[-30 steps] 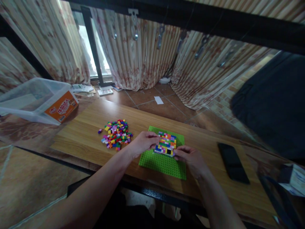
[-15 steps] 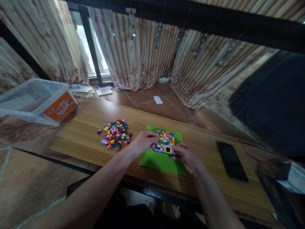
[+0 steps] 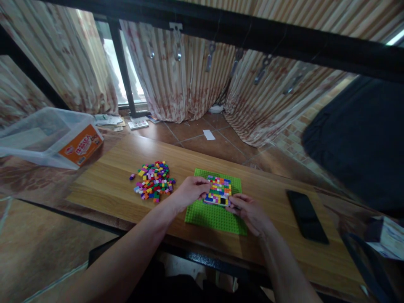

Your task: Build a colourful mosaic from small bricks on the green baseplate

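Observation:
A small panel of multicoloured toy bricks (image 3: 220, 188) lies over the green studded baseplate (image 3: 214, 221), its near edge showing a pale rim. My right hand (image 3: 251, 210) grips the panel's near right corner between thumb and fingers. At the panel's left side, my left hand (image 3: 192, 192) is closed in a pinch, its fingertips against or just above the bricks. Whatever is between those fingertips is too small to make out. Left of the baseplate lies a loose pile of small coloured bricks (image 3: 155, 181), with a purple one (image 3: 132, 176) apart from it.
All this is on a long wooden table (image 3: 116, 168). A black phone (image 3: 306, 216) lies at its right end. A clear plastic bin (image 3: 47, 155) with an orange label stands beyond the left end. A dark bar (image 3: 202, 27) crosses the top, before curtains (image 3: 189, 84).
The whole scene sits slightly lower in the picture, as the head has tilted a little. Both hands stay at the brick panel, with only slight shifts of the fingers.

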A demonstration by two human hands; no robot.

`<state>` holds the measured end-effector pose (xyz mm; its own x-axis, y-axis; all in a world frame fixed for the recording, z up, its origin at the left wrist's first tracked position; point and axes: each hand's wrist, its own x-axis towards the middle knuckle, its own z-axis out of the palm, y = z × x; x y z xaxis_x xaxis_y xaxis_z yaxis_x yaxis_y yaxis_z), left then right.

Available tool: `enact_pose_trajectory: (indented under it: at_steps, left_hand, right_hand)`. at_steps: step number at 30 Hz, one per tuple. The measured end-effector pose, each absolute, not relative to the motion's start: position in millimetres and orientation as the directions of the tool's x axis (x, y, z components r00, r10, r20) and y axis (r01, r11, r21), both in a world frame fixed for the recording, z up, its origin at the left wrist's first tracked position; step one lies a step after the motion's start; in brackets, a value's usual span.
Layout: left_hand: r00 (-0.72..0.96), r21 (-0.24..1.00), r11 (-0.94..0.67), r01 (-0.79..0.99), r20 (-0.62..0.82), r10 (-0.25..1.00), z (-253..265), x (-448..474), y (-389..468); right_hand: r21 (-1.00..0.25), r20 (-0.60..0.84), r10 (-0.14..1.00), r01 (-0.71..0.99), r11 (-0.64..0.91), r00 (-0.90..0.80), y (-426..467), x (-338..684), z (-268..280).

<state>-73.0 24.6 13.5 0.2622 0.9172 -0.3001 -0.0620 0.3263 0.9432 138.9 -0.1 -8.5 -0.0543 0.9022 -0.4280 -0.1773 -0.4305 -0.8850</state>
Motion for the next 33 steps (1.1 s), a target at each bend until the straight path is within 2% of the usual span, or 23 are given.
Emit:
enact_pose_trajectory:
  at_steps: [7,17,33]
  left_hand:
    - [0.266,0.94,0.334,-0.075,-0.304,0.915,14.4,-73.0,24.5]
    - [0.266,0.936,0.343,-0.079,-0.312,0.912,15.5,-72.6,24.0]
    - [0.256,0.932,0.355,-0.072,-0.327,0.91,14.4,-71.8,24.5]
  right_hand:
    - [-0.864,-0.454,0.889,-0.21,-0.457,-0.067,2.6,143.0,-10.7]
    - [-0.911,-0.401,0.916,-0.113,-0.397,0.017,1.7,134.7,-10.9]
    - [-0.875,-0.443,0.897,-0.216,-0.434,-0.01,2.0,134.2,-9.4]
